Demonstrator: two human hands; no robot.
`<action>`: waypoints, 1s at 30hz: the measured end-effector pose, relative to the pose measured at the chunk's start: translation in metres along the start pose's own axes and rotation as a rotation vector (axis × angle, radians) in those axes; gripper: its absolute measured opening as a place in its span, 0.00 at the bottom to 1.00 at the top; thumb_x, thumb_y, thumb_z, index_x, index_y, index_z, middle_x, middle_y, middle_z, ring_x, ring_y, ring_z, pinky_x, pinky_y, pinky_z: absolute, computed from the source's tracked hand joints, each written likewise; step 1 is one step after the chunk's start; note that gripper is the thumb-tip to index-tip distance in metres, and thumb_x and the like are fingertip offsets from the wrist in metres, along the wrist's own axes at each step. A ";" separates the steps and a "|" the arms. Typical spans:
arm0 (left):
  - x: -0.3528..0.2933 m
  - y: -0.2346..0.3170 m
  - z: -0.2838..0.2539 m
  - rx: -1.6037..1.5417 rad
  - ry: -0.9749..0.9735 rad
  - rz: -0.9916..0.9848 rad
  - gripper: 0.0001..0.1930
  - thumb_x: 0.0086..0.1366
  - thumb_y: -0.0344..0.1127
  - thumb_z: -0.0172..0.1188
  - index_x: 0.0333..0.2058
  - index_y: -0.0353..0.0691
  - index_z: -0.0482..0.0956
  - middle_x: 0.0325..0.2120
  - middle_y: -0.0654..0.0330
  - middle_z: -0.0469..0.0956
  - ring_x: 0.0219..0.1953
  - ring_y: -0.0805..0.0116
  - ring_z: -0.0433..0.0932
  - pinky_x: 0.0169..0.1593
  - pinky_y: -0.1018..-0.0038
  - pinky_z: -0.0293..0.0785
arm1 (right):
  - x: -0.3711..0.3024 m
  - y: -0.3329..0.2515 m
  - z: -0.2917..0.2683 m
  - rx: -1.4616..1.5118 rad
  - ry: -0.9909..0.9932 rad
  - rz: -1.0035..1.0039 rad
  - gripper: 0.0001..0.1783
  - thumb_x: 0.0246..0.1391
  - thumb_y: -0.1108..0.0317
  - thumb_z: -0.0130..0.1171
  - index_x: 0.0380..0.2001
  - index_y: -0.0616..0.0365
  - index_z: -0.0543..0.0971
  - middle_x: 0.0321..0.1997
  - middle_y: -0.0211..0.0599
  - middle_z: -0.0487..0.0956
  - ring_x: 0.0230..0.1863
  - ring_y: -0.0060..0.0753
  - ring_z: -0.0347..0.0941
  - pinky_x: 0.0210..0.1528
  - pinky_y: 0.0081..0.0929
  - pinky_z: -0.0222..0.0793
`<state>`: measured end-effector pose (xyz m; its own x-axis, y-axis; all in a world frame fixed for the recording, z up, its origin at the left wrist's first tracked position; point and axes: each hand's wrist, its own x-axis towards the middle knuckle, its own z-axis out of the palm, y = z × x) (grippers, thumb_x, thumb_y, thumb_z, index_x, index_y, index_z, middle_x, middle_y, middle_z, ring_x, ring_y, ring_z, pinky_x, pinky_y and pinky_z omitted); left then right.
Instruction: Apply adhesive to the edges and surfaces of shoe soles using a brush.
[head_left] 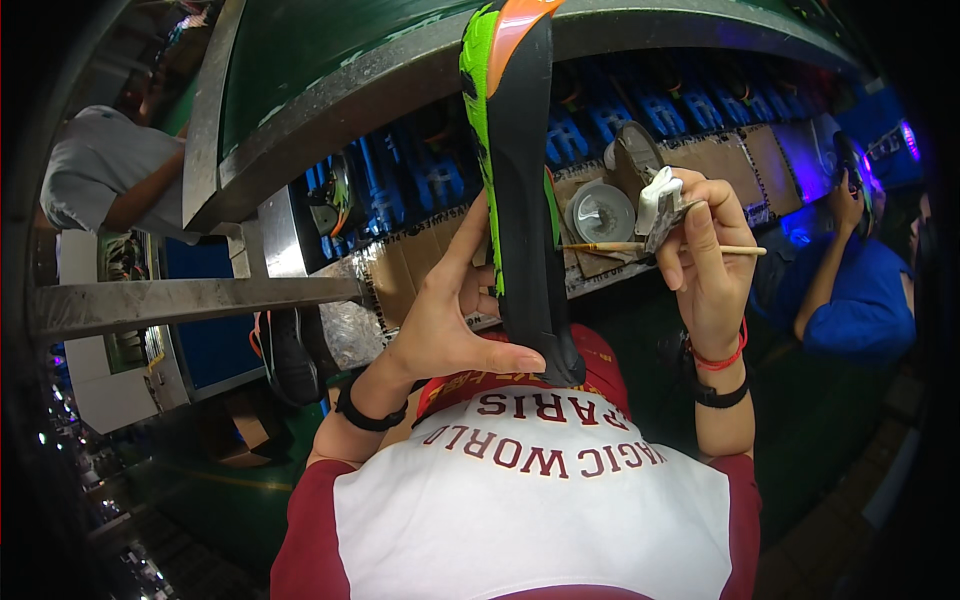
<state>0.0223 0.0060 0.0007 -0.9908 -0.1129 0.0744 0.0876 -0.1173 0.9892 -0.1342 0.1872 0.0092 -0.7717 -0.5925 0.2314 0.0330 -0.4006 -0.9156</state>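
In my left hand (450,315) is a long black shoe (525,190) with bright green and orange along its edge, held upright in front of me. The thumb presses near its lower end and the fingers reach behind it. My right hand (715,245) is closed on a thin wooden-handled brush (620,246), whose tip points left, close to the shoe's side. A crumpled white and grey cloth (657,205) is also pinched in those fingers. Just beyond the brush, a white bowl (588,232) sits on cardboard.
A metal-framed green conveyor (350,75) runs across the top, with blue shoe holders (655,110) beneath it. Cardboard (400,275) lines the bench. A dark shoe (290,355) is at left. Co-workers in grey (110,175) and blue (860,300) are on either side.
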 end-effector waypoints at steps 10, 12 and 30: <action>-0.002 0.000 -0.001 0.018 -0.009 -0.006 0.62 0.38 0.26 0.74 0.63 0.36 0.35 0.62 0.52 0.48 0.51 0.65 0.69 0.45 0.72 0.76 | 0.001 0.000 0.000 0.029 -0.005 -0.022 0.07 0.61 0.70 0.45 0.36 0.64 0.69 0.44 0.42 0.72 0.16 0.14 0.63 0.15 0.09 0.54; -0.002 -0.001 0.000 0.017 -0.006 -0.003 0.62 0.38 0.26 0.74 0.63 0.36 0.35 0.62 0.52 0.48 0.51 0.65 0.69 0.45 0.72 0.76 | 0.001 -0.001 0.001 0.018 0.001 -0.026 0.07 0.61 0.70 0.45 0.36 0.64 0.69 0.44 0.42 0.72 0.16 0.14 0.63 0.15 0.09 0.54; -0.004 0.001 0.001 -0.028 0.006 -0.016 0.62 0.38 0.26 0.74 0.63 0.38 0.32 0.58 0.51 0.58 0.48 0.65 0.72 0.46 0.70 0.75 | -0.006 -0.001 0.000 0.036 -0.013 0.026 0.06 0.60 0.71 0.46 0.34 0.63 0.69 0.43 0.41 0.73 0.15 0.13 0.63 0.13 0.08 0.50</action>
<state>0.0265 0.0072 0.0018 -0.9914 -0.1169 0.0581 0.0751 -0.1467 0.9863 -0.1299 0.1916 0.0089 -0.7619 -0.6120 0.2120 0.0763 -0.4098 -0.9090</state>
